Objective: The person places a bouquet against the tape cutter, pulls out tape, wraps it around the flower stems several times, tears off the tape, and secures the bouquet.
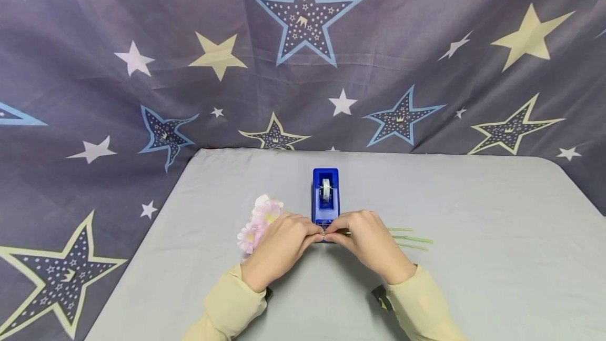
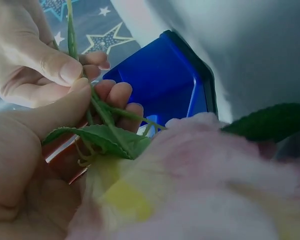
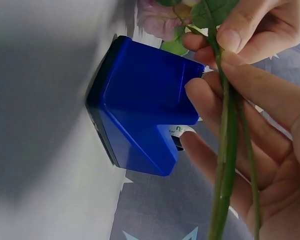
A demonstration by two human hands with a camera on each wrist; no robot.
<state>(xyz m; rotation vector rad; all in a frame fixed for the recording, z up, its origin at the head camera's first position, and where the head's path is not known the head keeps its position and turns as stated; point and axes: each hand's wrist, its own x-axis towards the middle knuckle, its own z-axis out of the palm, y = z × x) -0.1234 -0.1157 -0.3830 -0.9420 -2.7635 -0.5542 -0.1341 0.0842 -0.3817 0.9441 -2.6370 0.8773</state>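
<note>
Both hands meet at the front end of a blue tape dispenser (image 1: 333, 172), thumbs and fingertips close together. My left hand (image 1: 284, 241) pinches a bunch of flower stems (image 2: 102, 112) just below the leaves (image 2: 100, 137). Its pink and white blooms (image 1: 258, 222) with yellow centres lie to the left of that hand. Beside it, my right hand (image 1: 366, 241) pinches the same stems (image 3: 225, 165), whose green ends run out past it to the right. A roll of clear tape (image 1: 325, 189) sits in the dispenser. In the head view, the fingers hide the middle of the stems.
A pale grey cloth covers the table (image 1: 497, 257). Behind it hangs a dark curtain (image 1: 350, 30) patterned with stars. Dark bands (image 1: 381, 298) show at the wrists by the cream sleeves (image 1: 421, 301).
</note>
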